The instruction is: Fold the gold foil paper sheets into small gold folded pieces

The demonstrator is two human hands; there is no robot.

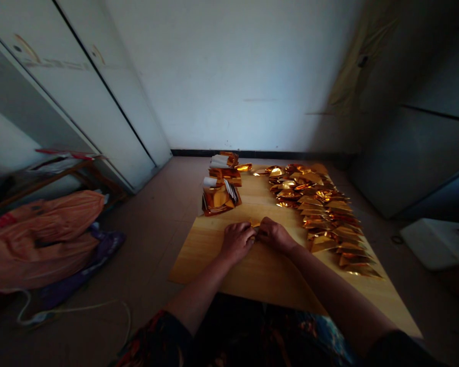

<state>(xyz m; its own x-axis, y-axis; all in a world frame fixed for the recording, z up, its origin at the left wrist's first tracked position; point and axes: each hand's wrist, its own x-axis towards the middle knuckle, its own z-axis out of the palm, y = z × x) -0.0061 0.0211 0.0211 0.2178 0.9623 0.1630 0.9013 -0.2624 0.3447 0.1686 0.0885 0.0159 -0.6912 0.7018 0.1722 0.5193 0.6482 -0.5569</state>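
Observation:
My left hand [237, 241] and my right hand [275, 234] meet over the middle of the wooden board, fingers bent and closed together. Between them they pinch a small piece of gold foil paper [255, 224], mostly covered by the fingers. Left of and beyond my hands lie stacks of gold foil paper sheets [219, 200], some showing white backs. To the right, several folded gold foil pieces [325, 214] overlap in long rows. A few more sit near the board's far edge.
The pale wooden board [210, 255] lies in front of me, near a white wall [229, 76]. Light cabinets [95, 102] stand at left, beside an orange cloth [49, 234] and a white cable [126, 311]. A white box [436, 244] is at right.

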